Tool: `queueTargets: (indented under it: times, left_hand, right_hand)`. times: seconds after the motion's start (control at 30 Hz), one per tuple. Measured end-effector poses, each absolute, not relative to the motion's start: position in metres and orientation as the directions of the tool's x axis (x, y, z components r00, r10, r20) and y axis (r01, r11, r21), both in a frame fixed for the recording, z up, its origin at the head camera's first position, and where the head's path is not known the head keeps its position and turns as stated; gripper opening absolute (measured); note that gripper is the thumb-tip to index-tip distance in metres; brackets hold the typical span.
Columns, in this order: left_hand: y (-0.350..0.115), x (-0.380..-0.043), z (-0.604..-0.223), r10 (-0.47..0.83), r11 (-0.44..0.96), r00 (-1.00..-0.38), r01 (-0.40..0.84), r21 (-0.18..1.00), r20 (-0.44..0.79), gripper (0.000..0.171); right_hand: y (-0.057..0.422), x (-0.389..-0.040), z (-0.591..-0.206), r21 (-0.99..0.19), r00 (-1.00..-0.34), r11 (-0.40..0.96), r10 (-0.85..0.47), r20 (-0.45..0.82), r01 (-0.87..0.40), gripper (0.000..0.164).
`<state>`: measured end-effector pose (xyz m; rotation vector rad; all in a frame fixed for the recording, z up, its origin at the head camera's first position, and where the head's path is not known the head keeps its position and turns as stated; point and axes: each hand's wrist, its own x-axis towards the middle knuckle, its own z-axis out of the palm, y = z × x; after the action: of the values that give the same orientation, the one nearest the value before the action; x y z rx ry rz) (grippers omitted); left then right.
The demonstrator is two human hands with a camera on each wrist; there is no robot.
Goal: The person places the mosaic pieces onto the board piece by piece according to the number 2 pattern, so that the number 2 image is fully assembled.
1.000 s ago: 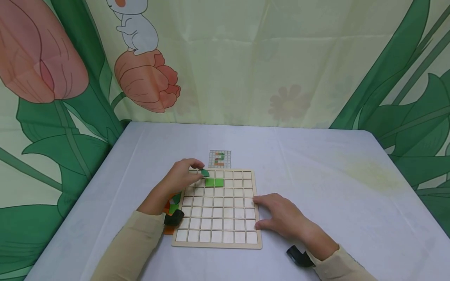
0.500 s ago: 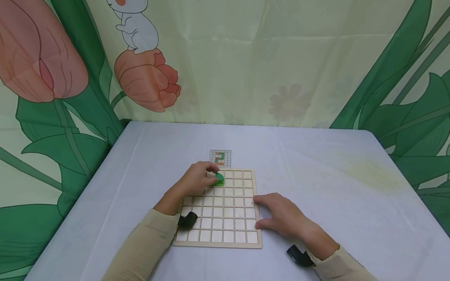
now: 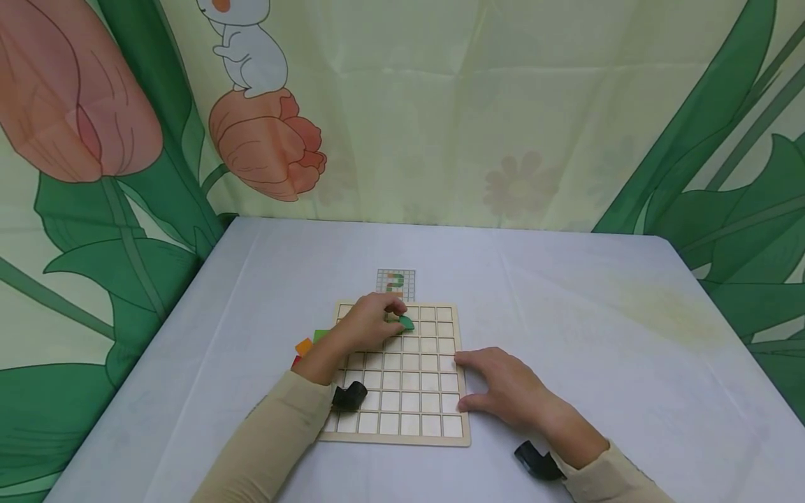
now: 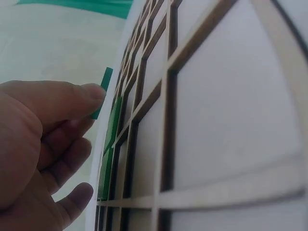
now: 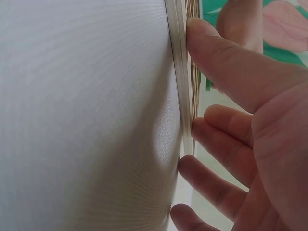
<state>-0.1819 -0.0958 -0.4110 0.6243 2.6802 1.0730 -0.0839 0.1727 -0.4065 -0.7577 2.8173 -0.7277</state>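
Note:
My left hand pinches a dark green quarter-round tile between thumb and fingers, over the upper part of a wooden grid board. The left wrist view shows that tile on edge, just off the grid. Two green square tiles lie in neighbouring cells there; in the head view the left hand mostly hides them. My right hand rests at the board's right edge, thumb and fingertips touching the frame, fingers spread and loosely bent. Up close, the right wrist view has the thumb on the frame.
A small pattern card with a coloured figure lies behind the board, partly covered by the left hand. Loose tiles, light green, orange and red, show left of the board, partly behind the left arm. White cloth covers the table.
My left hand has carried the dark green tile rightward across the board, from the upper left cells past the two green squares. The right hand has stayed at the board's edge.

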Motion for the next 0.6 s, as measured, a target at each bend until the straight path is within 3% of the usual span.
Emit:
queueTargets:
  times: [0.23,0.6]
  left_hand:
    - [-0.0915,-0.1827,-0.4120,0.448,0.654,-0.892,0.283,0.702,-0.059,0.020]
    - [-0.0874,-0.1840,-0.4125,0.489,0.673,-0.871,0.343,0.655,-0.046,0.021]
  right_hand:
    - [0.1728,-0.0843,-0.4072,-0.479,-0.858,0.752,-0.513,0.007,-0.453,0.063]
    - [0.1739,-0.0848,-0.4080,-0.475,-0.854,0.747,-0.521,0.016,-0.465,0.064]
